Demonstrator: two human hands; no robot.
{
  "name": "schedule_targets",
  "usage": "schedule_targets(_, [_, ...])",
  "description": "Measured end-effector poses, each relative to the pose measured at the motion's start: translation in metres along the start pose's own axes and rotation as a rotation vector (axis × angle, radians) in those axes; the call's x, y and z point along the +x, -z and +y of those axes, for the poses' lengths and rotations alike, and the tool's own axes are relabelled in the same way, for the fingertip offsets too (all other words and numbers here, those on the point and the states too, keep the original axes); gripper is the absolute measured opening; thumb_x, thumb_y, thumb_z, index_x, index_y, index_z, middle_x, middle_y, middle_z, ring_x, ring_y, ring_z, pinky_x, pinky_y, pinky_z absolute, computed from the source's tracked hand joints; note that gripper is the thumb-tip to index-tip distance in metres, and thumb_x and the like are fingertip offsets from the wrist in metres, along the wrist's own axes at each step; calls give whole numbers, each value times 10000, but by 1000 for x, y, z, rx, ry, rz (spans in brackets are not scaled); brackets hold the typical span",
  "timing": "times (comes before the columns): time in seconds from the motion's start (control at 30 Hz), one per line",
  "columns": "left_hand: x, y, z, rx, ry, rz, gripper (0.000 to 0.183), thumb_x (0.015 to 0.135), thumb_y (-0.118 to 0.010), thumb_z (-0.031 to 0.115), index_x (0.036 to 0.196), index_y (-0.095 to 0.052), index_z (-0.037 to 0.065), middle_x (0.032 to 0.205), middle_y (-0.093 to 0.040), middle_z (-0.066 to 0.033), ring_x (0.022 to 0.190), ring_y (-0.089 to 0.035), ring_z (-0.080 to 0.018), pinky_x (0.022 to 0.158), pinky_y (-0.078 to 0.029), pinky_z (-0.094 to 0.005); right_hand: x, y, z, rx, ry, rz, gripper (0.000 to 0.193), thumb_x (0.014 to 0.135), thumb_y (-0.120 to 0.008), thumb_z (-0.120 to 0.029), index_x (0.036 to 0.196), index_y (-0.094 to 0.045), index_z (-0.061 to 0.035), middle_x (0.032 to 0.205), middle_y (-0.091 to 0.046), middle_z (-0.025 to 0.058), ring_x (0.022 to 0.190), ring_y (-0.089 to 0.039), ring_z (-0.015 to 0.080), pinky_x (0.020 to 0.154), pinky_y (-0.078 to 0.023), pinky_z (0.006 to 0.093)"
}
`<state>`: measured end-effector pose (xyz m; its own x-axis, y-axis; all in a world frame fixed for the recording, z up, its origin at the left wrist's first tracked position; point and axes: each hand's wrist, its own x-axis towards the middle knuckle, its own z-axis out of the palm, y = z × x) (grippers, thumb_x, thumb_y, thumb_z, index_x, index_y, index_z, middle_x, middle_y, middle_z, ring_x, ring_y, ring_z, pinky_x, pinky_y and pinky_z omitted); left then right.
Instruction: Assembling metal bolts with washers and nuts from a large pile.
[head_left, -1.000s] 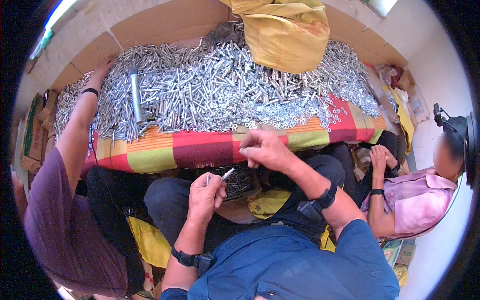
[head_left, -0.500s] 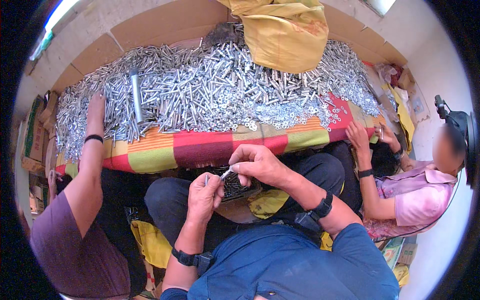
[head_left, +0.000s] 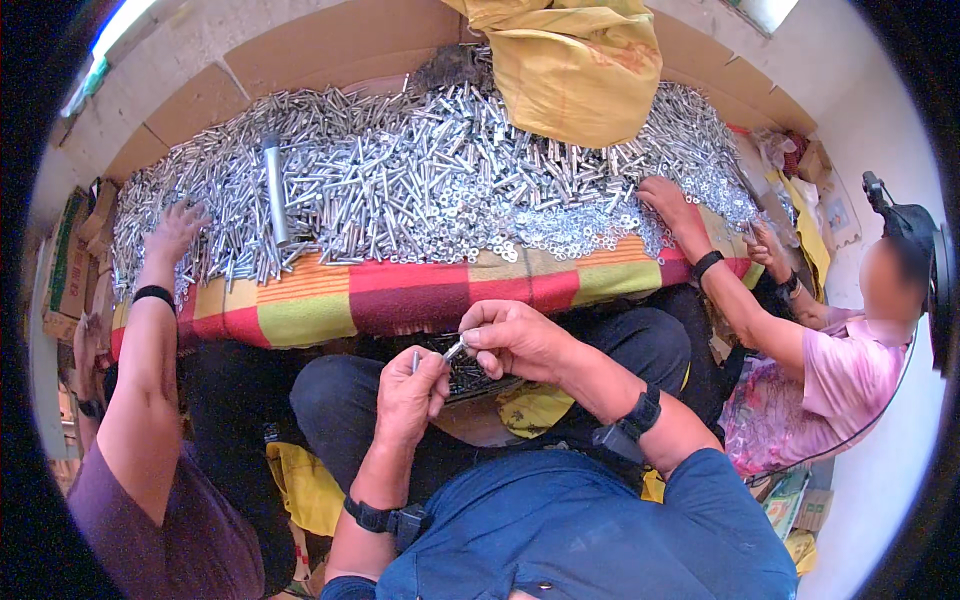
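Note:
Above my lap, my left hand (head_left: 408, 398) is closed on a slim silver bolt (head_left: 453, 351), with the thumb pressed against the fingers. A short grey metal pin (head_left: 416, 362) also sticks up from that hand. The fingertips of my right hand (head_left: 515, 338) pinch the far end of the bolt, which lies tilted between both hands. Whatever sits under those fingertips is too small to make out. Ahead of me a big heap of silver bolts (head_left: 400, 170) covers the table, with loose washers (head_left: 570, 228) along its near side.
A checked blanket (head_left: 405, 300) hangs over the table's near edge. A yellow sack (head_left: 575, 75) rests on the heap's far side. To the left, a co-worker's hand (head_left: 178, 232) is at the pile; on the right, another co-worker's hand (head_left: 668, 203) reaches the washers. Below is another yellow sack (head_left: 535, 405).
My hands stay nearly in place around the bolt. The right co-worker's hand has moved forward onto the washers, and the left co-worker's hand has drawn back a little toward the left.

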<state>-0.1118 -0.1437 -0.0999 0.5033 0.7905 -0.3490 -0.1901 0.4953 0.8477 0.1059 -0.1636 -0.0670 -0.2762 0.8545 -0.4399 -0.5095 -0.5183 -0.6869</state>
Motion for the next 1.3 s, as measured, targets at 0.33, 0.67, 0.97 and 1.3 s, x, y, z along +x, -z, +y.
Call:
schedule_targets(0.33, [-2, 6, -2, -44, -20, -7, 278, 1009, -638, 298, 859, -606, 67, 636, -577, -25, 408, -409, -69, 372, -288, -222, -14, -30, -17, -898, 467, 57, 117, 959, -620, -73, 1002, -680, 19, 775, -647, 64, 614, -661, 128, 535, -529, 282])
schedule_targets(0.67, [-1, 6, 0, -55, -50, 30, 275, 1015, -632, 288, 879, -619, 49, 645, -588, -35, 416, -424, -79, 385, -307, -224, 62, -4, -37, -1519, 1020, 376, 172, 872, -679, -111, 1026, -659, -36, 985, -607, 187, 847, -652, 397, 731, -546, 476])
schedule_targets(0.97, [-2, 5, 2, -37, -41, 48, 262, 1015, -614, 271, 851, -603, 68, 633, -580, -36, 412, -420, -88, 364, -298, -235, 85, 27, -35, -1691, 847, 605, 75, 882, -632, -89, 928, -598, -40, 974, -575, 215, 761, -630, 450, 672, -534, 530])
schedule_targets(1.3, [-4, 3, 4, -62, 2, 33, 284, 1011, -639, 295, 867, -619, 51, 649, -596, -33, 421, -438, -74, 390, -318, -217, 54, 49, -37, -1692, 780, 545, 139, 850, -691, -90, 934, -598, -29, 917, -577, 206, 830, -617, 442, 735, -519, 517])
